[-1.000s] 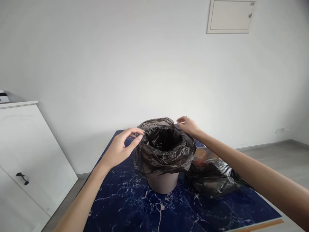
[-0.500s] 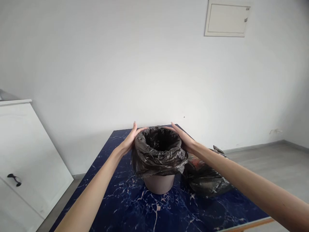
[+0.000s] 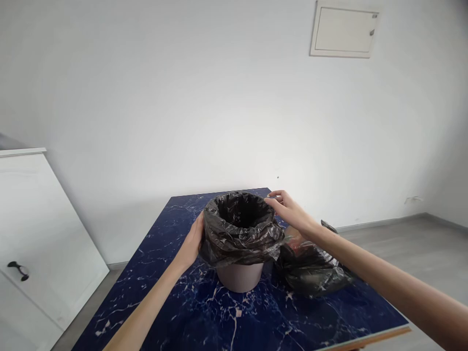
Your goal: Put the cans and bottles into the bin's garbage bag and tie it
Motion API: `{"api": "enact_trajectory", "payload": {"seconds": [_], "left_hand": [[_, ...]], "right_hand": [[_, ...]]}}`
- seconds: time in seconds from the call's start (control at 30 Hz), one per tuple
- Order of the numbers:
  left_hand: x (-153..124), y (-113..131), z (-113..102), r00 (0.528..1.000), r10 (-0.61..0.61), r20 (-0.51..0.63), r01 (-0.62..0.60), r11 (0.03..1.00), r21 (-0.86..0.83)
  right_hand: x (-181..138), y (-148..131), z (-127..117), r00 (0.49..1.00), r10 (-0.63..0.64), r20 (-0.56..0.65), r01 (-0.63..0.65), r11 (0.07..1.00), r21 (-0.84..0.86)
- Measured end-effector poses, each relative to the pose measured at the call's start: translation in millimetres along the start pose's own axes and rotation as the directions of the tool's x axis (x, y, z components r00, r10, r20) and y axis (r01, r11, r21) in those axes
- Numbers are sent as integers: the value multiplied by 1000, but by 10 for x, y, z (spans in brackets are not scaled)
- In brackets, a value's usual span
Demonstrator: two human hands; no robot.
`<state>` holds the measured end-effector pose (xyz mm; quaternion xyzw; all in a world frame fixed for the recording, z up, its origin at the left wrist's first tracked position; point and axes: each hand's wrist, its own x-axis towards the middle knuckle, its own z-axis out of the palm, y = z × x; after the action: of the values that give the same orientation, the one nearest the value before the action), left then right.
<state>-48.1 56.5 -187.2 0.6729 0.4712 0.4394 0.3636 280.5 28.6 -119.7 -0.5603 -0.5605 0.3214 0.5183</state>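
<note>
A grey-beige trash can (image 3: 240, 278) stands upright on a blue marbled table. A black garbage bag (image 3: 243, 243) lines it, its top folded out over the rim and hanging loosely around the sides; the dark inside shows no contents. My left hand (image 3: 192, 242) lies flat against the bag's left side, fingers partly hidden behind it. At the right rim is my right hand (image 3: 287, 208), fingers bent and thumb apart from them, the thumb tip touching or very near the bag's edge. To the right lies a filled black plastic bag (image 3: 314, 270), partly behind my right forearm.
The table (image 3: 175, 312) has a wood-coloured front edge at the right and meets the white wall at the back. At left stands a white cabinet (image 3: 44, 234) with a black handle. A small panel door (image 3: 343, 29) is set high on the wall.
My right hand has lifted off the bag's right side to the rim, its fingers now bent. My left hand has slid down and nearer along the left side. The trash can stays in place.
</note>
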Motion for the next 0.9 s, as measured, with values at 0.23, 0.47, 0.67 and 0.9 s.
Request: {"api": "enact_trajectory", "payload": {"seconds": [0.23,0.47,0.67,0.9], "left_hand": [[-100,-598,-472,966,-64,-251,140,945,296],[-388,-1055,-547,968,-47,-245,139,917,373],[-461,-1096,-505,983,7,-182,71,905,419],[-460,-1108,-500,988,44,-147,27,892,451]], "right_hand": [[-18,-231,-121,954,107,282,-59,983,-172],[105,-203,-39,952,114,283,-97,993,-73],[450,-55,-3,993,72,96,-71,997,-14],[954,313,-222,970,96,-223,-116,990,-78]]}}
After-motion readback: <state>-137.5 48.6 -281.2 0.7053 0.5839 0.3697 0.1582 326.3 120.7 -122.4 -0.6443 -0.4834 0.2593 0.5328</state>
